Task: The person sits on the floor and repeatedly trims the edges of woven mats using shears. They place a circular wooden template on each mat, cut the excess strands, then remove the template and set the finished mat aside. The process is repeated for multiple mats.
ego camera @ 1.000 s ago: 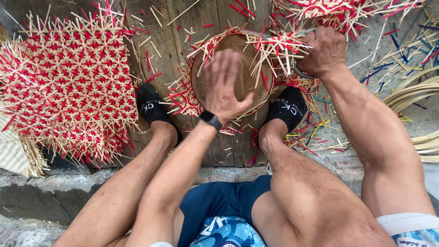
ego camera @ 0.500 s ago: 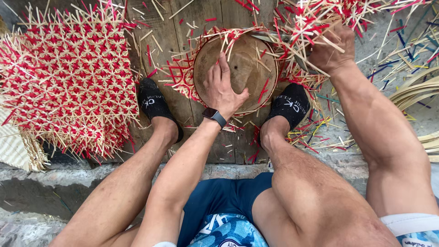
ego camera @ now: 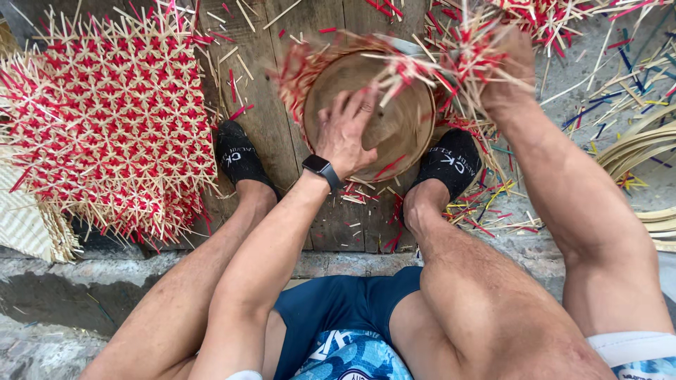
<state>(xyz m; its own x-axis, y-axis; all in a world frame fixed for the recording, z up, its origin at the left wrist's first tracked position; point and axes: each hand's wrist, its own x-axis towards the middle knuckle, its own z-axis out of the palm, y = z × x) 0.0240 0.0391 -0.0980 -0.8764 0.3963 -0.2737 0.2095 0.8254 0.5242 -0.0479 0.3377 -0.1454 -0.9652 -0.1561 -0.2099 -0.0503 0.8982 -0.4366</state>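
The single head camera looked steeply down from close above, over knees toward wooden boards (ego camera: 282, 63), top edge perhaps motion-blurred.

Even, soft daylight; no hard shadows, only faint shade beneath the legs and below the plank edge. Colours saturated, no glare. Motion blur smears the left hand (ego camera: 345, 134) and the red-and-straw woven strips (ego camera: 451, 63) bunched at the right hand (ego camera: 510, 67); the round brown wooden mould (ego camera: 394, 127) under the left hand looks soft. The flat red-and-straw woven mat (ego camera: 105, 119) left of that hand stays sharp. Wide-angle stretch at the corners.
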